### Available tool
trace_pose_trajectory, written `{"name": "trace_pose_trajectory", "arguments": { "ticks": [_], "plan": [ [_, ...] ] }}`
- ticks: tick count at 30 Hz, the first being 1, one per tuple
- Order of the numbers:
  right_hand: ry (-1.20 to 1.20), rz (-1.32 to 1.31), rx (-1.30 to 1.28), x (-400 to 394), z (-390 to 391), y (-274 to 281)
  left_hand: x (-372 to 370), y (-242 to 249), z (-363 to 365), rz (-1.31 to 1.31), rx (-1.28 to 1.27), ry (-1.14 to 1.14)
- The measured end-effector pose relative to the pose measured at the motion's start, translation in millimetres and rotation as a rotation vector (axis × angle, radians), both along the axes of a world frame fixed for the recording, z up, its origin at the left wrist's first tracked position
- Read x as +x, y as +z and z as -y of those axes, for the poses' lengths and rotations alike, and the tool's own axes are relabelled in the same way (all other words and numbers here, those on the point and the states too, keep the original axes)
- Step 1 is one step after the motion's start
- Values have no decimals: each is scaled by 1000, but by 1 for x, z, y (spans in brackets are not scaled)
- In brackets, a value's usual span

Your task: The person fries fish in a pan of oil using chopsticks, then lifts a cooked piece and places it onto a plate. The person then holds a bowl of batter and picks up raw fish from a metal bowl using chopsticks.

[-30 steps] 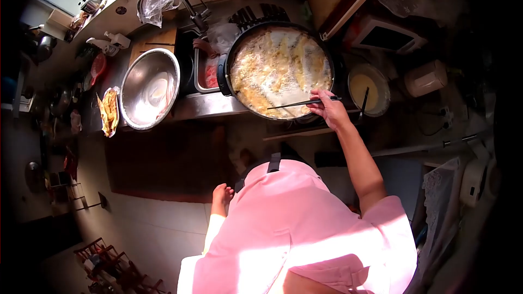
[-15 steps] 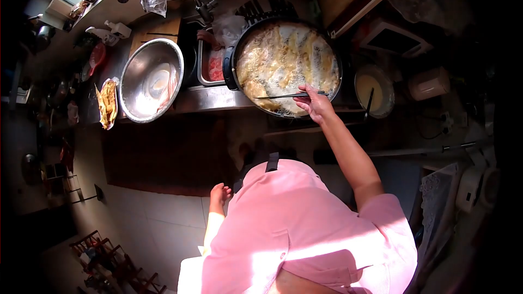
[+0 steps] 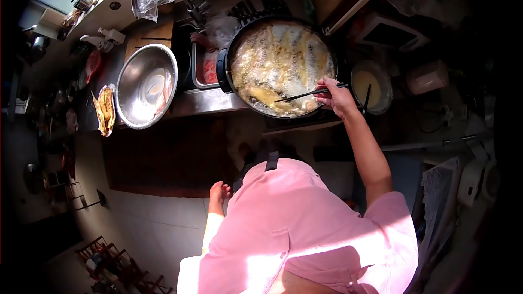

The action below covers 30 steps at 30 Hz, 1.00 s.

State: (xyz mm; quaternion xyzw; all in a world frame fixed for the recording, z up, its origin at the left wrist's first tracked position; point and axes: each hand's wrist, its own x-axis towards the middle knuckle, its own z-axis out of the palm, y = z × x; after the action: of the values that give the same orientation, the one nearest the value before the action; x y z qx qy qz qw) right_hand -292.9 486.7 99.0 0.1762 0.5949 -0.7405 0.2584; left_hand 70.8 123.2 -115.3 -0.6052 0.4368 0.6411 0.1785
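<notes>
My right hand (image 3: 334, 96) is closed around a pair of dark chopsticks (image 3: 305, 96) at the right front of a wide black pan (image 3: 223, 71). Their tips reach into the bubbling oil at a golden, battered piece of food (image 3: 265, 96). Several long pale and golden pieces (image 3: 283, 49) lie side by side in the foam; what they are made of I cannot make out. My left hand (image 3: 219, 191) hangs low beside my pink shirt, well away from the counter. Its fingers are loosely curled, and nothing shows in them.
Right of the pan stands a bowl of pale batter (image 3: 365, 85) with a dark utensil in it. Left of the sink (image 3: 207, 71) are a large metal bowl (image 3: 126, 98) and some golden food on a wrapper (image 3: 104, 111). A faucet (image 3: 193, 10) rises behind.
My right hand has moved right, toward the pan's rim, with the chopsticks now slanting down to the left. A golden piece at the pan's front shows more clearly. My left hand stays about where it was.
</notes>
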Motion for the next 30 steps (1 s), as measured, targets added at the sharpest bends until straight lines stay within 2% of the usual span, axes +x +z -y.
{"name": "trace_pose_trajectory", "arguments": {
  "ticks": [2, 4, 7, 10, 14, 16, 17, 21, 23, 30],
  "plan": [
    [30, -187, 117, 2, -2, 24, -2, 0, 1, 0, 8, -2],
    [31, -227, 149, 9, 5, 40, -3, 1, 0, -3, 8, 9],
    [181, -442, 180, 26, 28, 56, -1, -3, 1, 3, -3, 12],
    [260, -646, 258, 30, 40, 44, -3, 4, -2, -1, -17, 14],
    [172, -589, 145, 37, 43, 43, -2, 7, -4, -10, -9, 41],
    [326, -1175, 390, 40, 44, 43, 3, 4, -5, -27, -6, 61],
    [363, -1271, 342, 42, 51, 45, 5, 3, -6, -24, -6, 62],
    [520, -1193, 337, 55, 71, 42, 4, 6, -7, 21, -27, -36],
    [652, -1275, 350, 55, 74, 29, 1, 12, -8, 44, -29, -62],
    [586, -1369, 535, 60, 39, 33, 0, 11, -6, 0, -17, 85]
  ]
}}
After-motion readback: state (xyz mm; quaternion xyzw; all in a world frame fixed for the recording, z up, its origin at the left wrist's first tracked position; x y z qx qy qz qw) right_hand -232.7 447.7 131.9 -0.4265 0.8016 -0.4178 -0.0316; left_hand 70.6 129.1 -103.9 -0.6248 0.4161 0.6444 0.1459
